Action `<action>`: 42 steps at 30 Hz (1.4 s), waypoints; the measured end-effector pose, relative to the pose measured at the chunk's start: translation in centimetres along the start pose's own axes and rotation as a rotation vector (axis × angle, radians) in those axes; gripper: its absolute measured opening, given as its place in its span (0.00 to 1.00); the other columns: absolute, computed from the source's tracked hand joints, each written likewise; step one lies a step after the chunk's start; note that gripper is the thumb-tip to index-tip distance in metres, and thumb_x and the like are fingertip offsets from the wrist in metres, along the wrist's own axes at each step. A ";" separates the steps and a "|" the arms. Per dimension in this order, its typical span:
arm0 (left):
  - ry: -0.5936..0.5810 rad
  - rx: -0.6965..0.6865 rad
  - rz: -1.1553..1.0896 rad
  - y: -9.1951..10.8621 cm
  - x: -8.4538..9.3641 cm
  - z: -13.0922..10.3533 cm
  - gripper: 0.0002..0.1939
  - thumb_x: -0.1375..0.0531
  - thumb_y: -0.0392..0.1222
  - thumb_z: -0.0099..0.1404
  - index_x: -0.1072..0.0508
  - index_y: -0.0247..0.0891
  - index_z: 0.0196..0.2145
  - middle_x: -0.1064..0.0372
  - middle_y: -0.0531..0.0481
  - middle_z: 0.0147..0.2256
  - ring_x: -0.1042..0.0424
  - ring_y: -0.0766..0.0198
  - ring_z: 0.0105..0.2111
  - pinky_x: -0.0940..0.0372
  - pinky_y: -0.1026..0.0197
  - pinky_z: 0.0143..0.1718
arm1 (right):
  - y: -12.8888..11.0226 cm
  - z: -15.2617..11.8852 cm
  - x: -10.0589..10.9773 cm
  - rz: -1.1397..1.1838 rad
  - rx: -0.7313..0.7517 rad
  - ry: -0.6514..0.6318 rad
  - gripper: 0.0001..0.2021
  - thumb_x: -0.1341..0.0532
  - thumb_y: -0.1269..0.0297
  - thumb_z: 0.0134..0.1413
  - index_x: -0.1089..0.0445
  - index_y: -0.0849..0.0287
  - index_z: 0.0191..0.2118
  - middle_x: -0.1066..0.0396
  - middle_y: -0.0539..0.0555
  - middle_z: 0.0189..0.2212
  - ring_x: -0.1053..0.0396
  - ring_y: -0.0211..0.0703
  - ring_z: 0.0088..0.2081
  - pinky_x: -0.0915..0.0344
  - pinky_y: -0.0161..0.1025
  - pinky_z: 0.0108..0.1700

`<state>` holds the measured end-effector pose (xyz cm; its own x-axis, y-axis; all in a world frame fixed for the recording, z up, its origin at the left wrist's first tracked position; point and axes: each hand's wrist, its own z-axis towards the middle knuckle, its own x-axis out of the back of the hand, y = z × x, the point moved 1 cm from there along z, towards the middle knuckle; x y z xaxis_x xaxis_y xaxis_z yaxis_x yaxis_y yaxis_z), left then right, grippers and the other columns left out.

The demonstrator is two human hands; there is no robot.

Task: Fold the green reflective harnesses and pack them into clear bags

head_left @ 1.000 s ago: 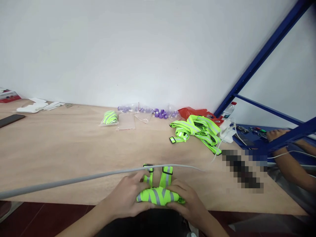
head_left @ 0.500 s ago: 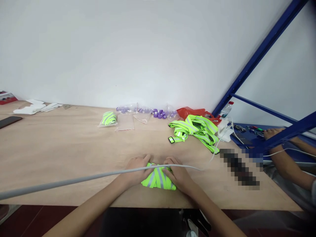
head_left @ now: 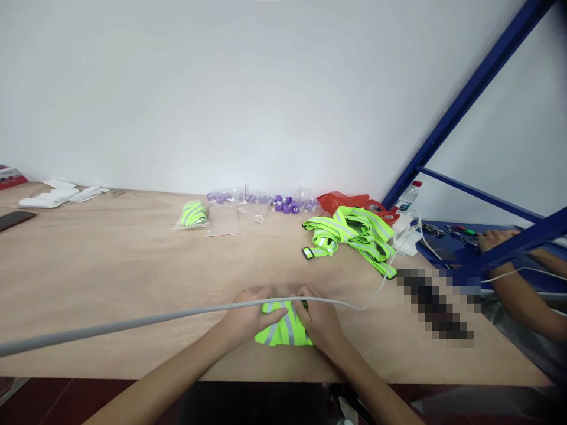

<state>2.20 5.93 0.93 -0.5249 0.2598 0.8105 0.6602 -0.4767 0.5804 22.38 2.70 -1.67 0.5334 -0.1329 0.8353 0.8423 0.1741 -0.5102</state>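
Note:
A folded bundle of neon-yellow strap with grey stripes lies on the wooden table near its front edge. My left hand grips the bundle's left side, its thumb over the top. On the right side my right hand is closed around the same bundle, fingers at its far edge. A grey cable crosses the view in front of both hands and hides part of them. Farther back, a loose heap of similar yellow strap has a black buckle at its left end.
Along the wall lie a bagged yellow bundle, clear bags, purple rollers and a red bag. White papers and a phone are left. A blue frame and another person's arm are right.
Both hands have shifted slightly toward the table's front edge with the bundle. My left thumb now reaches farther across its top, and my right fingers cover its upper right part.

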 end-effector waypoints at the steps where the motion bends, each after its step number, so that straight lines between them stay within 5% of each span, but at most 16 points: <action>1: -0.008 0.010 -0.013 0.0 -0.1 -0.1 0.18 0.42 0.58 0.68 0.29 0.40 0.34 0.26 0.49 0.32 0.27 0.56 0.33 0.41 0.60 0.33 | -0.3 0.0 0.0 0.055 -0.025 0.001 0.17 0.50 0.54 0.67 0.39 0.55 0.27 0.30 0.52 0.26 0.32 0.46 0.32 0.44 0.38 0.34; 7: -0.009 -0.003 -0.133 0.1 -0.1 -0.1 0.17 0.41 0.57 0.67 0.33 0.40 0.31 0.31 0.51 0.29 0.30 0.58 0.29 0.44 0.62 0.28 | -2.3 0.3 0.5 0.396 -0.086 -0.056 0.17 0.46 0.50 0.64 0.39 0.55 0.28 0.34 0.47 0.23 0.34 0.42 0.27 0.42 0.36 0.31; 11: -0.014 -0.095 -0.250 -0.1 0.1 -0.2 0.15 0.43 0.53 0.69 0.32 0.40 0.31 0.28 0.50 0.33 0.28 0.59 0.34 0.39 0.63 0.34 | -3.4 0.4 0.3 0.590 -0.030 -0.153 0.11 0.37 0.55 0.57 0.30 0.57 0.37 0.26 0.50 0.32 0.29 0.45 0.35 0.34 0.37 0.37; 15: 0.093 -0.080 -0.354 -0.3 0.0 -0.5 0.11 0.42 0.51 0.69 0.31 0.40 0.37 0.27 0.51 0.35 0.28 0.60 0.36 0.37 0.62 0.38 | -4.3 0.6 0.0 0.681 0.038 -0.238 0.20 0.30 0.62 0.46 0.26 0.56 0.48 0.22 0.54 0.43 0.26 0.51 0.45 0.30 0.43 0.46; 21: 0.246 0.085 -0.446 -0.2 0.0 -0.6 0.15 0.35 0.49 0.61 0.36 0.41 0.38 0.32 0.53 0.35 0.31 0.61 0.35 0.37 0.60 0.38 | -4.6 0.7 -0.4 0.647 0.035 -0.284 0.10 0.32 0.67 0.49 0.23 0.58 0.40 0.20 0.53 0.39 0.25 0.53 0.45 0.31 0.45 0.47; 26: 0.287 0.136 -0.746 -0.8 -0.6 -0.5 0.18 0.33 0.48 0.57 0.37 0.40 0.37 0.35 0.54 0.32 0.31 0.61 0.34 0.36 0.61 0.37 | -3.9 0.8 -0.3 0.622 0.054 -0.237 0.10 0.35 0.66 0.54 0.24 0.56 0.43 0.21 0.52 0.39 0.25 0.49 0.43 0.32 0.41 0.46; 29: 0.399 0.170 -0.949 -0.7 -1.6 -0.8 0.21 0.32 0.53 0.57 0.35 0.40 0.40 0.30 0.50 0.36 0.28 0.57 0.40 0.33 0.58 0.41 | -3.5 1.3 0.1 0.581 0.061 -0.094 0.08 0.36 0.61 0.57 0.26 0.56 0.41 0.22 0.52 0.36 0.26 0.48 0.40 0.32 0.40 0.43; 32: 0.515 0.261 -1.140 0.5 -3.2 -1.3 0.28 0.32 0.59 0.57 0.33 0.40 0.47 0.26 0.45 0.44 0.26 0.53 0.45 0.32 0.55 0.46 | -3.6 1.9 0.0 0.620 0.096 0.069 0.10 0.36 0.58 0.57 0.28 0.57 0.40 0.23 0.55 0.39 0.26 0.49 0.42 0.30 0.41 0.44; 37: 0.652 0.351 -1.388 3.2 -5.6 -1.7 0.34 0.34 0.64 0.60 0.30 0.39 0.55 0.24 0.42 0.46 0.25 0.51 0.48 0.31 0.55 0.48 | -4.7 1.3 -0.9 0.810 0.009 0.126 0.12 0.35 0.56 0.57 0.32 0.57 0.41 0.23 0.55 0.37 0.25 0.47 0.38 0.27 0.40 0.41; 42: 0.742 0.406 -1.515 4.5 -6.2 -1.5 0.39 0.30 0.66 0.52 0.26 0.37 0.53 0.21 0.41 0.42 0.21 0.49 0.42 0.27 0.55 0.42 | -5.5 0.1 -1.1 0.871 -0.016 0.167 0.27 0.34 0.56 0.56 0.39 0.55 0.59 0.26 0.59 0.53 0.24 0.49 0.50 0.25 0.40 0.47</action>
<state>7.58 0.92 -1.61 -0.7940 -0.2249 -0.5648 -0.5898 0.0598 0.8053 17.14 1.93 0.28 0.9890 -0.1005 0.1089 0.1322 0.2668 -0.9546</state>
